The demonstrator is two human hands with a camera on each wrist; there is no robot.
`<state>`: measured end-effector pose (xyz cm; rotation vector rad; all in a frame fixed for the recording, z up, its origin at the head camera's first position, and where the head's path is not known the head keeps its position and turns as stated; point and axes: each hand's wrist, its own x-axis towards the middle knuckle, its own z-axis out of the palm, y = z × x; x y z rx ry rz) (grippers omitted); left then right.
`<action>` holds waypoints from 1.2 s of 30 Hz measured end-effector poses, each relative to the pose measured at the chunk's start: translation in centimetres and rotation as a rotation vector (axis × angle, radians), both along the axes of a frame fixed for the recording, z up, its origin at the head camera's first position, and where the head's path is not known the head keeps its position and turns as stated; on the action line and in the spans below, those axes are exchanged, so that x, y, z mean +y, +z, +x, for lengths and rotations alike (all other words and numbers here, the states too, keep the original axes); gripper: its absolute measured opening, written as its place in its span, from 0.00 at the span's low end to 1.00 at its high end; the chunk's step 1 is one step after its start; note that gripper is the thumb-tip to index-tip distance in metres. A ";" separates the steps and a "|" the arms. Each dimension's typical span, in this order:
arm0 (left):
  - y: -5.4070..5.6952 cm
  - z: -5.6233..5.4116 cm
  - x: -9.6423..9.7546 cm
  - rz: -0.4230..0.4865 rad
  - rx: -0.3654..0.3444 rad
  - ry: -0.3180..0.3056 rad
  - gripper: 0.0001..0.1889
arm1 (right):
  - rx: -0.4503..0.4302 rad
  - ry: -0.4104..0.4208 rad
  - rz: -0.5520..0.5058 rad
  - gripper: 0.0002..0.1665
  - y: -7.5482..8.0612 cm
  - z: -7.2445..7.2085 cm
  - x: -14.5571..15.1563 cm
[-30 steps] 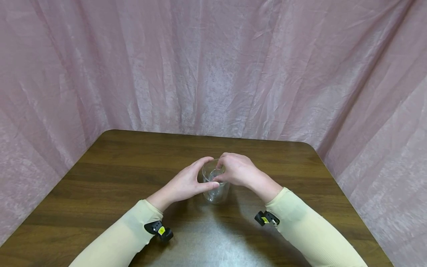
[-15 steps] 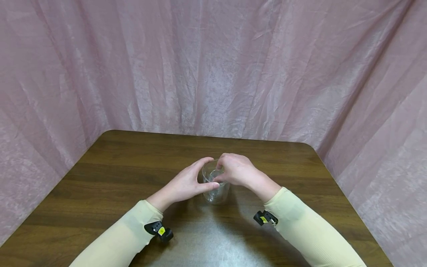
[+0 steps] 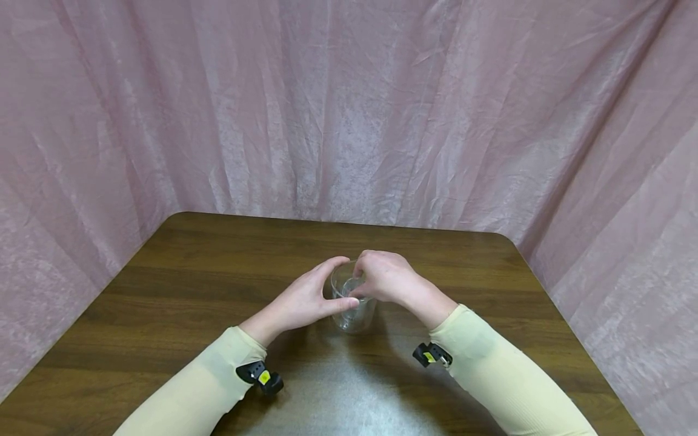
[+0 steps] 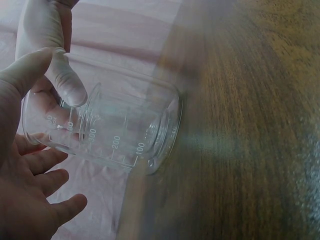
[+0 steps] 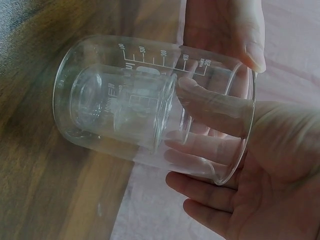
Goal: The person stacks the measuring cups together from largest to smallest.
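A large clear glass beaker (image 3: pixel 353 324) with white graduations stands upright on the wooden table. My left hand (image 3: pixel 306 295) grips it near the rim, thumb on the near side and index finger on the far side. My right hand (image 3: pixel 389 278) reaches down over the rim, with its thumb and fingers inside. In the right wrist view a smaller glass beaker (image 5: pixel 95 107) sits nested in the large one, and further rims overlap within it. The right thumb and fingers pinch at the small beaker's rim; which of the nested rims they hold I cannot tell.
The dark brown wooden table (image 3: pixel 229 254) has rounded far corners. Pink velvety curtains (image 3: pixel 349 109) hang behind it and along both sides. A small black camera (image 3: pixel 262 376) is strapped to the left wrist, another camera (image 3: pixel 431 354) to the right.
The right forearm has shifted very slightly left. Both hands and the beakers otherwise hold their places.
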<state>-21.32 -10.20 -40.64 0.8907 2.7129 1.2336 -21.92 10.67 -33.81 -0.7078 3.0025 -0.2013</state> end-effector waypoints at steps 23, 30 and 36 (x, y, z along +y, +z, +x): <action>-0.1 -0.2 0.0 -0.007 0.013 0.003 0.49 | -0.031 -0.024 0.028 0.21 -0.1 -0.5 -0.4; -0.1 -0.1 0.1 -0.008 0.009 0.000 0.49 | -0.040 -0.030 0.027 0.21 0.0 -0.4 -0.4; 0.0 -0.2 0.2 -0.005 -0.005 -0.001 0.50 | -0.037 -0.034 0.017 0.21 0.1 -0.4 -0.2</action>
